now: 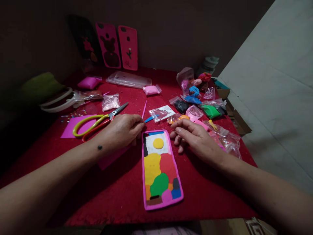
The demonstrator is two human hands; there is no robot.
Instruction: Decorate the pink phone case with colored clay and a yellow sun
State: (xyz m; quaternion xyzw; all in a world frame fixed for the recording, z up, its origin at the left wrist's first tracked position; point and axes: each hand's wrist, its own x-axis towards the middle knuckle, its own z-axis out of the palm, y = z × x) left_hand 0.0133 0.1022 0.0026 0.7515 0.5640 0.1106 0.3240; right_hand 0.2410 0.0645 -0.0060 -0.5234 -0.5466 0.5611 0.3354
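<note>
A phone case (164, 166) lies on the red table in front of me, covered in colored clay patches with a pink clay rim. Near its upper end, a yellow clay disc (158, 143) sits on a white patch. At the upper left corner of the case, my left hand (128, 130) is closed with its fingers together; whatever is between the fingertips is hidden. My right hand (189, 135) hovers by the upper right edge, fingers loosely curled and apart, with nothing seen in them. Beside my left wrist lie scissors (102, 120) with yellow and red handles.
Bags of clay, green (211, 111) and black (180, 105) among them, crowd the right side. A clear case (129, 80) lies farther back. Decorated cases, including a bear one (109, 45), lean on the wall. A thin pink stick (144, 109) lies beyond my left hand.
</note>
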